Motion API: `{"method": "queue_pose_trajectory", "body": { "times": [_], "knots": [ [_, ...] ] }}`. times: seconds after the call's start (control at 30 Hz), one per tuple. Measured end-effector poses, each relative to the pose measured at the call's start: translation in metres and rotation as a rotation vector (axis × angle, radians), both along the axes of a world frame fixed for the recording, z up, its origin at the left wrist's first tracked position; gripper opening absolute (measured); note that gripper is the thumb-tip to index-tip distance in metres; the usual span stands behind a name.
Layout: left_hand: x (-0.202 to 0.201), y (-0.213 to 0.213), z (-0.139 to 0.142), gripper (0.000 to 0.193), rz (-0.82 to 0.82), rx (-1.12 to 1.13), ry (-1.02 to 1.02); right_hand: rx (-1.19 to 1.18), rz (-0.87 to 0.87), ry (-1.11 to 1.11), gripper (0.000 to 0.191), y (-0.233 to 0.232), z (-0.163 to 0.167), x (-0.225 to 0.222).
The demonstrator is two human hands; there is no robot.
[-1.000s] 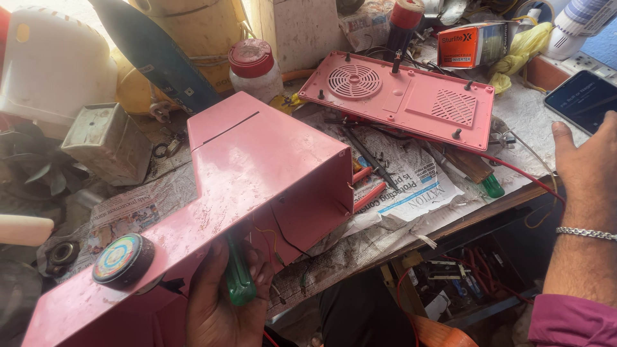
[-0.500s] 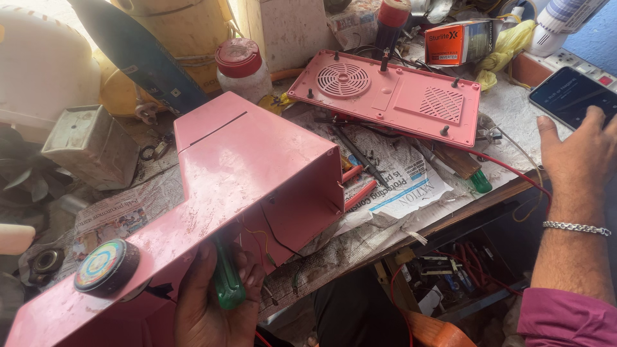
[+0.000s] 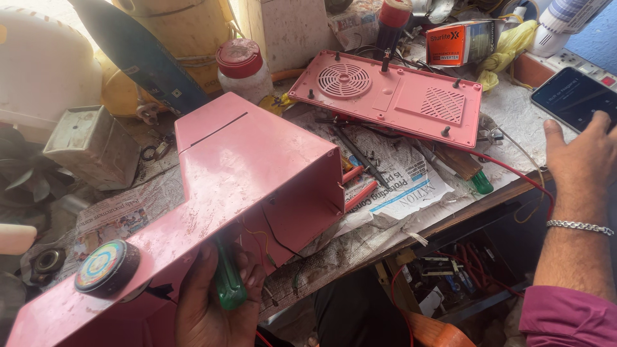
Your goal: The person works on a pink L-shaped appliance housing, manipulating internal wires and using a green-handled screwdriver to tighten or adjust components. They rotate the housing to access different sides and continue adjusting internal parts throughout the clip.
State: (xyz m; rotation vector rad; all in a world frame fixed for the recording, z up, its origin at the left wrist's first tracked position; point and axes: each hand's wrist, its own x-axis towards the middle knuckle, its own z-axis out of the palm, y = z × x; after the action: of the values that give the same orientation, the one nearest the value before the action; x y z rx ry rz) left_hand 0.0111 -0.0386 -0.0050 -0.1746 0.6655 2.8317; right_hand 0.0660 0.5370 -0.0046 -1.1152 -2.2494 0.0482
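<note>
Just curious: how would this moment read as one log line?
left hand: grips pink casing, green screwdriver | right hand: touching phone | pink panel: on bench

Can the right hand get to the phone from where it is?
Probably yes. The right hand has its fingertips at the edge of the dark phone on the bench, and nothing lies between them.

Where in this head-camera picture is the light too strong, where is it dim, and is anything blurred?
Head view: daylight washes out the white container at the upper left; the pink casing shows soft glare on its top; the space under the workbench lies in shadow; left hand with the green screwdriver and right hand near the phone look sharp, no blur.
</note>
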Motion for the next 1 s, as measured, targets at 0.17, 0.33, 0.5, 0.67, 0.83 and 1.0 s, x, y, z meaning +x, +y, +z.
{"method": "queue_pose_trajectory", "body": {
  "times": [0.17, 0.33, 0.5, 0.67, 0.83, 1.0],
  "knots": [
    [-0.001, -0.002, -0.001, 0.043, -0.037, 0.011, 0.062, -0.008, -0.014, -0.013, 0.077, -0.01, 0.008, -0.004],
    [-0.002, -0.003, -0.004, 0.04, -0.044, 0.023, 0.079, 0.013, -0.028, -0.031, 0.077, -0.007, 0.007, -0.002],
    [-0.002, -0.003, -0.006, 0.046, -0.056, 0.023, 0.096, 0.016, -0.037, -0.031, 0.077, 0.005, 0.002, 0.002],
    [-0.002, -0.003, -0.004, 0.027, -0.064, 0.066, 0.136, 0.001, -0.026, -0.042, 0.078, 0.01, -0.001, 0.004],
    [-0.001, -0.002, -0.002, 0.044, -0.042, 0.006, 0.061, 0.096, 0.007, -0.083, 0.077, 0.006, -0.003, 0.002],
    [-0.001, -0.003, -0.002, 0.037, -0.03, 0.015, 0.053, 0.067, -0.003, -0.066, 0.078, 0.003, 0.0, -0.001]
  ]
}}
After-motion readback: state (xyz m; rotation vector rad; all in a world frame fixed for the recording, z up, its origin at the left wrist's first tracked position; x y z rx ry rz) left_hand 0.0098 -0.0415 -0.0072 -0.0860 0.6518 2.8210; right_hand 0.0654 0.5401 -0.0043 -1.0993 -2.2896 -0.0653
